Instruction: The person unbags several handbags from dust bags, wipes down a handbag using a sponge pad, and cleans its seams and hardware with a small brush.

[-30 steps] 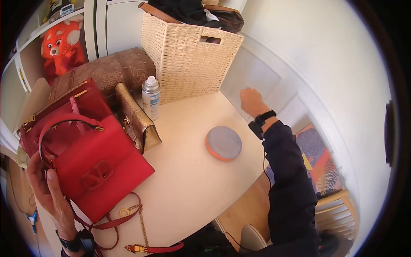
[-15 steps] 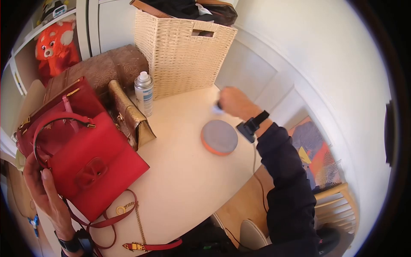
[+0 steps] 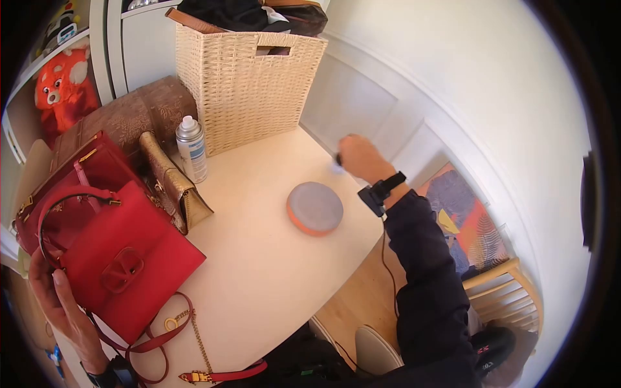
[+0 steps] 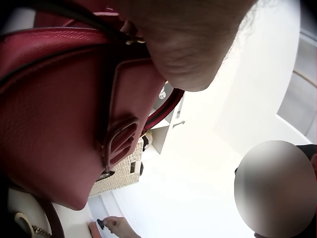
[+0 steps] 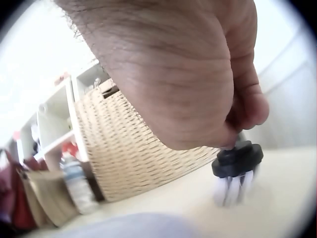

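In the head view my right hand [image 3: 363, 157] is above the table's far right corner, beyond a round grey-and-orange pad [image 3: 315, 208]. The right wrist view shows its fingers curled round a small black brush [image 5: 237, 159] with pale bristles pointing down, blurred; whether they touch the tabletop I cannot tell. My left hand [image 3: 65, 312] rests at the left side of a red handbag [image 3: 132, 258], thumb up against it and fingers partly behind it. In the left wrist view that handbag [image 4: 59, 124] fills the left side.
A spray can [image 3: 191, 150], gold bag [image 3: 173, 184] and brown patterned bag [image 3: 129, 116] stand beside a wicker basket [image 3: 259, 90]. A red strap with a chain [image 3: 202, 339] lies at the table's near edge. The wall is on the right, with a wooden chair [image 3: 511, 291] below.
My right hand has come from near the wall to over the table, and the brush shows beneath it. My left hand stays at the red handbag. The head view has shifted, moving the scene leftward.
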A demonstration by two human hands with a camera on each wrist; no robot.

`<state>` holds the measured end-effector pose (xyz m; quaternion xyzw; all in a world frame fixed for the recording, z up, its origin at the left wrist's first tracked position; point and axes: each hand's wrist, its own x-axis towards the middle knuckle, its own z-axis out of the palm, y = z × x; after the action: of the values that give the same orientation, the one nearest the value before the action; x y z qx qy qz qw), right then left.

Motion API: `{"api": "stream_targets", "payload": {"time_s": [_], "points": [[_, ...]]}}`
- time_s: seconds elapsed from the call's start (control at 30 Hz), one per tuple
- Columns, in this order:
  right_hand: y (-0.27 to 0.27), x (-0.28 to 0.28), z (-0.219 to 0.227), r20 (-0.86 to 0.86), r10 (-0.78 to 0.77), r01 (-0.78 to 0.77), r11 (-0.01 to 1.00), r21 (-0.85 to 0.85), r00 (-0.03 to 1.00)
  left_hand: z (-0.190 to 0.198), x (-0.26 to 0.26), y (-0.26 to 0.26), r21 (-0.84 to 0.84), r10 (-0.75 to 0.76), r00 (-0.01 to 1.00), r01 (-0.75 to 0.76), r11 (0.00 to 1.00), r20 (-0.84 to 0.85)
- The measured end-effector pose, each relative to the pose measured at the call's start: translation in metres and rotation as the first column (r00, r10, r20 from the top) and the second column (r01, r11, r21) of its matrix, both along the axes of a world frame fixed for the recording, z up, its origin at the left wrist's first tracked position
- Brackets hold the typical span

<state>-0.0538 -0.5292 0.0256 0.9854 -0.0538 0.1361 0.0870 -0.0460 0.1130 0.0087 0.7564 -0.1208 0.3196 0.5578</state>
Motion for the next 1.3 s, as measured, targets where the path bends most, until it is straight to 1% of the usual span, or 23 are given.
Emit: {"api": "stream_targets", "payload": {"time_s": [0.13, 0.2, 0.23, 0.27, 0.3, 0.33, 0.37, 0.4, 0.47, 0.5, 0.57, 0.6, 0.67, 0.73, 0.8, 0.83, 0.9, 1.07, 1.1, 1.13, 1.2, 1.27, 1.3], "points": [[-0.012, -0.03, 0.012, 0.049, -0.03, 0.032, 0.999, -0.041, 0.998, 0.001, -0.001, 0.001, 0.02, 0.017, 1.0, -0.016, 1.0, -0.017], [0.024, -0.047, 0.026, 0.124, 0.054, -0.103, 0.891, 0.441, 0.991, 0.001, 0.0, 0.002, 0.056, -0.006, 1.0, 0.008, 0.998, -0.028], [0.033, -0.054, 0.029, 0.032, 0.014, -0.029, 0.834, 0.55, 0.999, 0.001, 0.001, 0.001, 0.034, 0.004, 1.0, -0.004, 0.999, -0.02], [0.024, -0.056, 0.021, 0.036, 0.006, -0.025, 0.832, 0.554, 0.999, 0.001, 0.001, 0.0, 0.012, 0.014, 1.0, -0.014, 1.0, -0.013], [0.007, -0.057, 0.007, 0.028, -0.036, 0.025, 0.947, 0.321, 0.999, 0.001, 0.001, 0.0, 0.016, 0.005, 1.0, -0.005, 1.0, -0.009], [0.003, -0.061, 0.007, 0.028, -0.08, 0.078, 0.995, 0.065, 0.996, 0.001, 0.001, 0.0, 0.012, 0.004, 1.0, -0.004, 1.0, -0.009], [-0.003, -0.066, 0.009, 0.019, -0.154, 0.155, 0.987, -0.03, 0.988, 0.001, 0.002, 0.0, 0.006, 0.007, 1.0, -0.007, 1.0, -0.009], [-0.007, -0.07, 0.008, 0.021, -0.159, 0.16, 0.987, -0.033, 0.987, 0.001, 0.003, 0.0, 0.003, 0.002, 1.0, -0.002, 1.0, -0.007], [0.006, -0.082, 0.012, 0.152, 0.002, -0.04, 0.969, 0.246, 0.988, -0.001, 0.003, 0.0, -0.021, 0.006, 1.0, -0.007, 1.0, -0.015], [0.014, -0.086, 0.013, 0.15, -0.002, -0.035, 0.969, 0.246, 0.989, -0.001, 0.003, 0.0, -0.021, 0.002, 1.0, -0.003, 1.0, -0.017], [0.029, -0.095, 0.014, 0.017, 0.005, -0.013, 0.863, 0.505, 1.0, 0.0, 0.005, 0.001, -0.035, -0.015, 1.0, 0.014, 0.999, -0.028], [0.019, -0.097, 0.008, 0.021, -0.002, -0.009, 0.86, 0.509, 1.0, 0.001, 0.005, 0.002, -0.03, -0.022, 0.999, 0.021, 0.999, -0.024], [-0.005, -0.098, 0.002, 0.115, -0.171, 0.172, 0.985, 0.004, 0.978, 0.0, 0.006, 0.003, -0.02, 0.016, 1.0, -0.016, 1.0, -0.024], [0.005, -0.105, 0.009, 0.156, -0.15, 0.147, 0.989, 0.032, 0.976, 0.001, 0.006, 0.002, -0.01, 0.0, 1.0, 0.0, 1.0, -0.022], [0.037, -0.111, 0.021, 0.094, -0.048, -0.008, 0.854, 0.52, 0.994, 0.001, 0.004, 0.004, 0.013, -0.008, 0.999, 0.008, 1.0, -0.038], [0.028, -0.109, 0.011, 0.085, -0.041, -0.011, 0.849, 0.528, 0.996, 0.001, 0.005, 0.006, 0.009, -0.025, 0.999, 0.025, 1.0, -0.034], [-0.002, -0.111, -0.01, 0.092, -0.145, 0.145, 0.989, 0.007, 0.985, -0.002, 0.006, 0.009, 0.014, -0.041, 0.999, 0.042, 0.999, -0.033], [0.055, -0.137, 0.012, 0.338, -0.067, 0.009, 0.985, 0.17, 0.939, 0.001, 0.005, 0.006, 0.017, -0.028, 1.0, 0.028, 0.999, -0.004], [0.079, -0.143, 0.017, 0.284, -0.125, -0.022, 0.885, 0.465, 0.951, 0.002, 0.005, 0.006, 0.048, -0.025, 1.0, 0.025, 0.999, 0.007], [0.102, -0.149, 0.02, 0.216, -0.166, -0.04, 0.698, 0.715, 0.962, 0.002, 0.006, 0.006, 0.052, -0.021, 1.0, 0.021, 0.998, 0.001], [0.139, -0.161, 0.016, 0.153, -0.091, -0.087, 0.499, 0.862, 0.984, 0.0, 0.007, 0.006, 0.003, -0.015, 1.0, 0.015, 1.0, -0.003], [0.177, -0.167, 0.007, 0.189, 0.066, -0.2, 0.393, 0.898, 0.98, 0.001, 0.008, 0.004, 0.017, -0.007, 1.0, 0.006, 1.0, 0.016], [0.193, -0.169, 0.002, 0.197, 0.155, -0.246, 0.431, 0.868, 0.968, 0.003, 0.008, 0.005, 0.024, -0.013, 0.999, 0.012, 1.0, 0.04]]}}
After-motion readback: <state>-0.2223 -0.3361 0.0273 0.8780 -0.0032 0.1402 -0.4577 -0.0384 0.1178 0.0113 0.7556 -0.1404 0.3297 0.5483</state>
